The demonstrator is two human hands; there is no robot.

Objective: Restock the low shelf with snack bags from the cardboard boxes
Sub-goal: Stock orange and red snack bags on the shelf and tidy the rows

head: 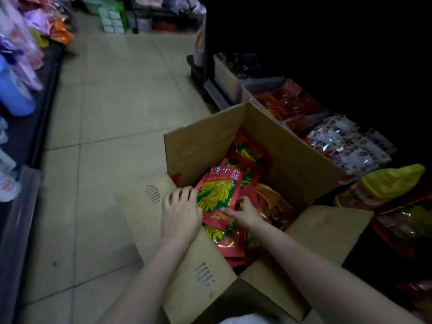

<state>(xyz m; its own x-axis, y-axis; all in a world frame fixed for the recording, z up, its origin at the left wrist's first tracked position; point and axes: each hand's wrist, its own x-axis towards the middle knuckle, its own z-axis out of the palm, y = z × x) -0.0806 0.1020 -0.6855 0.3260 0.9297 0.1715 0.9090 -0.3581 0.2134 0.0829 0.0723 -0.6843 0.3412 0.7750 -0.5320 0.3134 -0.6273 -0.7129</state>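
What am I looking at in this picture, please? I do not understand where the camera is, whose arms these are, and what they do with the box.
The camera sits on a person's head and looks down, so the two bare arms are that person's own. No machine is involved. An open cardboard box stands on the tiled shop floor, its flaps folded out. Inside lie red snack bags. The left hand rests on a flap at the box edge and touches the top red bag. The right hand reaches in and its fingers curl around that bag's side, though the grip is partly hidden. To the right is the low shelf, dark, with bins of other snack bags.
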